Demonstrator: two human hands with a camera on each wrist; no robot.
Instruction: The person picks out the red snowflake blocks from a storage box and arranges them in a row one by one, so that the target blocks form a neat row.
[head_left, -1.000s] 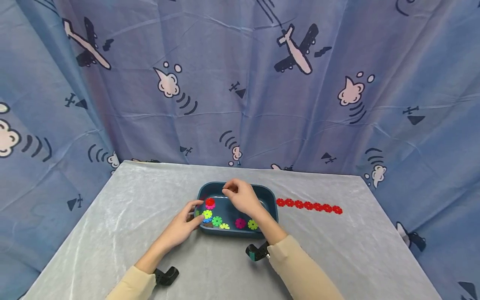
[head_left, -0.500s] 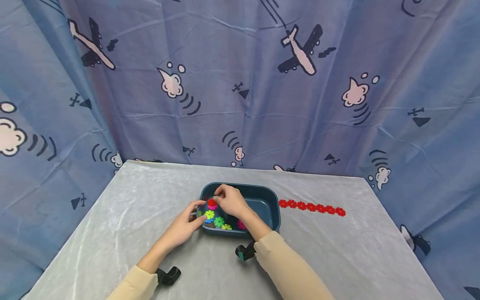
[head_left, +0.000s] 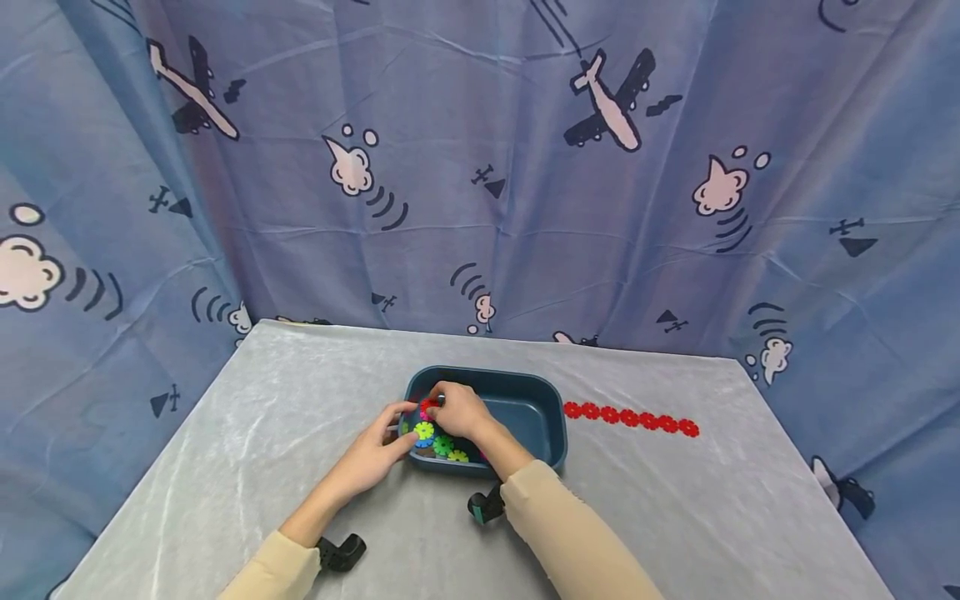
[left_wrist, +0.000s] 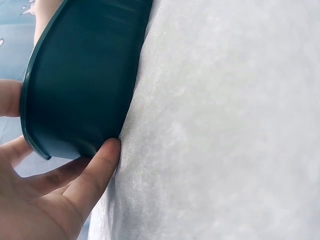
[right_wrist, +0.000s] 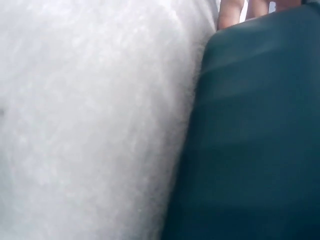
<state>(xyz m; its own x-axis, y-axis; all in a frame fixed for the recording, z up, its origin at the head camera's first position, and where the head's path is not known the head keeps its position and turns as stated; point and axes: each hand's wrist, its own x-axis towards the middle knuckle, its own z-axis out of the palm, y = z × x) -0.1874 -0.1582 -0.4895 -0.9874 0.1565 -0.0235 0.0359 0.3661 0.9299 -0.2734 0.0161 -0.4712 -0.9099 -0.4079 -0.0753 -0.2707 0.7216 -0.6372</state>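
A dark teal tray (head_left: 528,417) stands mid-table in the head view, with colourful notched plastic discs inside. My left hand (head_left: 367,458) holds its left end, thumb over the rim and fingers along the outer wall; the left wrist view shows those fingers (left_wrist: 95,172) against the wall. Reaching into the tray, my right hand (head_left: 462,412) pinches a red disc (head_left: 427,406) with thumb and forefinger, covering part of it. A yellow disc (head_left: 423,430) and a green disc (head_left: 443,445) lie near the left thumb. In the right wrist view the tray's wall (right_wrist: 255,130) fills the right side.
Right of the tray, several red discs (head_left: 628,418) lie in a straight row on the white-covered table (head_left: 675,500). Behind the table hangs a blue curtain (head_left: 420,167) with printed airplanes.
My right hand has moved left and down into the tray, from above its middle to the red disc. The left hand keeps its hold, and the head view has shifted slightly.
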